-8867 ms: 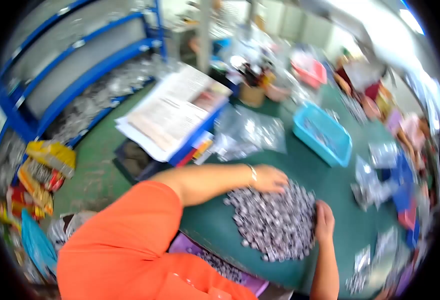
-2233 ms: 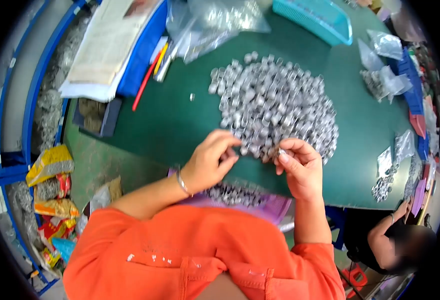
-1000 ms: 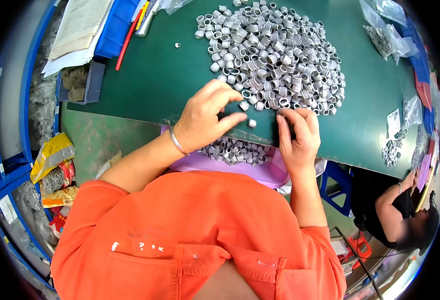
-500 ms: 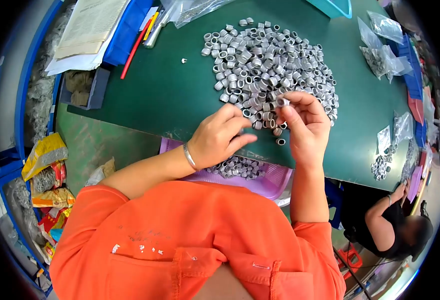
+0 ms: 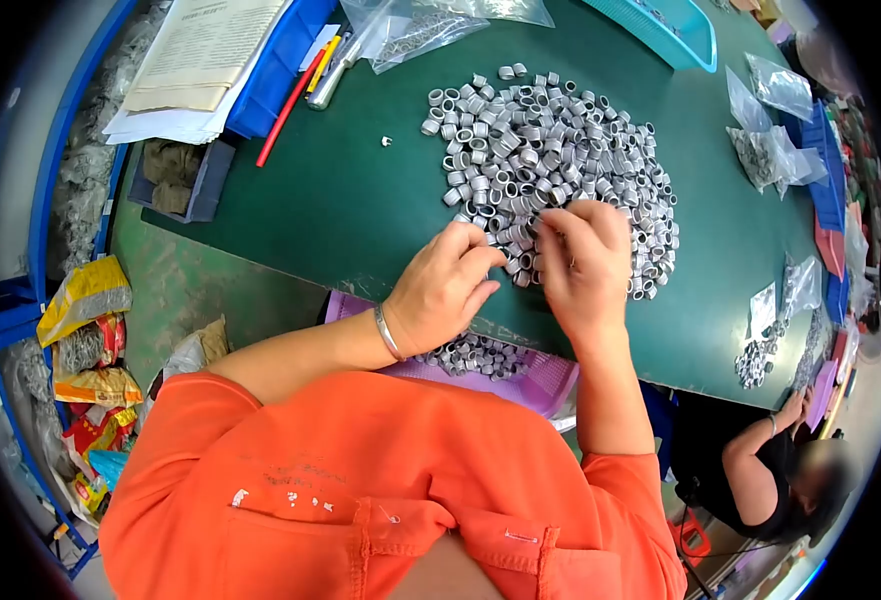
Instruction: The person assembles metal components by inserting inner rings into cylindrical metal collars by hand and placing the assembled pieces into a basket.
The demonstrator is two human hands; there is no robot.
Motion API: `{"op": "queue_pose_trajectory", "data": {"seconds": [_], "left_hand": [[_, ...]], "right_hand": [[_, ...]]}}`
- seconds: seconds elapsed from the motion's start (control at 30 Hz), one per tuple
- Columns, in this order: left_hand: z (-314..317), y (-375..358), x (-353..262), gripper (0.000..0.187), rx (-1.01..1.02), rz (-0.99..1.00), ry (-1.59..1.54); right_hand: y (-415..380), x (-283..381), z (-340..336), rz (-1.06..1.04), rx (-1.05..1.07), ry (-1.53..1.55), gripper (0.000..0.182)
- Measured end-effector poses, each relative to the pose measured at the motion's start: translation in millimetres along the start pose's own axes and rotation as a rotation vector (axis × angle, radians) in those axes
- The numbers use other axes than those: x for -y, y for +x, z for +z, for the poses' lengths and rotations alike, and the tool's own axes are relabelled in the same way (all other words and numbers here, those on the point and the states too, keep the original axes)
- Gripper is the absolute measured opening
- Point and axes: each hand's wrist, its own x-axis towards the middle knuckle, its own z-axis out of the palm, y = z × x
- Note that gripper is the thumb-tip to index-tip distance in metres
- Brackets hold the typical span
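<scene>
Grey rings [image 5: 540,150] lie heaped on the green table [image 5: 330,215], near enough to its front edge that we can work over them without stretching. Our left hand [image 5: 438,288] sits at the heap's near left side, fingers curled, with thumb and forefinger a little apart. Our right hand [image 5: 590,265] is just beside it, over the near part of the heap, palm inward and its fingers bent down among the rings; bent that way, we judge, they suit small pieces. At this size the fingertips are hard to read, so we cannot tell whether either hand pinches a ring. Below the edge, in front of our body, a purple basket [image 5: 552,378] holds more rings, probably set there to be within easy reach. Papers [image 5: 200,60], a red pen [image 5: 288,112] and a turquoise basket [image 5: 675,35] lie beyond the heap or off to its left, which leaves our forearms room.
</scene>
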Motion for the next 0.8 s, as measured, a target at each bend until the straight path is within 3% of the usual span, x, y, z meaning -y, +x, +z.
{"op": "queue_pose_trajectory", "data": {"seconds": [0.2,0.37,0.43,0.5,0.57,0.63,0.8], "left_hand": [[-2.2,-2.8,2.0,0.029,0.008,-0.013,0.017],[-0.7,-4.3,2.1,0.028,-0.004,-0.014,0.018],[-2.0,-3.6,2.9,0.027,-0.018,-0.013,0.014],[-2.0,-4.7,2.2,0.027,-0.009,-0.043,-0.022],[-1.2,-5.6,3.6,0.026,-0.003,-0.035,-0.013],[-0.2,-4.5,5.3,0.025,-0.006,-0.006,-0.001],[-1.8,-5.0,-0.7,0.02,-0.052,-0.027,-0.001]], "right_hand": [[7.7,16.5,14.5,0.042,0.02,-0.235,0.014],[10.6,10.6,12.9,0.065,0.06,-0.199,0.011],[12.8,0.1,8.9,0.058,-0.071,0.135,0.013],[18.3,-6.6,-0.8,0.322,-0.151,0.534,0.007],[40.8,-12.3,-23.8,0.563,-0.035,0.527,0.008],[67.8,-31.9,-34.0,0.67,0.06,0.609,0.009],[151.9,-98.8,-50.2,0.655,-0.096,0.754,0.013]]}}
